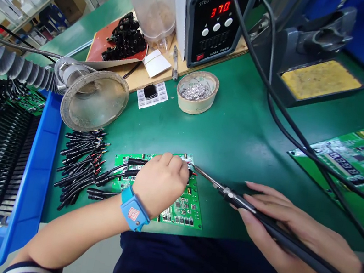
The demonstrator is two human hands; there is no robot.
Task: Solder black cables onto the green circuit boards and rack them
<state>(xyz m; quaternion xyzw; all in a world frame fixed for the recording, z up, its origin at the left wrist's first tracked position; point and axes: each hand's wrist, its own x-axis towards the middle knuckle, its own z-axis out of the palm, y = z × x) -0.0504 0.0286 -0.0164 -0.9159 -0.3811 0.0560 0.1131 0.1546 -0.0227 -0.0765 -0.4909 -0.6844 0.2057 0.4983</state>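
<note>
My left hand, with a blue wrist strap on its wrist, is closed above a green circuit board. A black cable's end with a red wire pokes out at its fingertips; the rest of the grip is hidden. My right hand is closed around a soldering iron. The iron's tip meets the board's upper right edge, close to my left fingers. Black cables lie across the board's left part. A pile of short black cables with bared wire ends sits to the left.
A soldering station reading 370 stands behind, near a tub of metal shavings. An extractor hood hangs over the cable pile. At left is a blue bin. The iron's cord crosses above another board and a yellow sponge.
</note>
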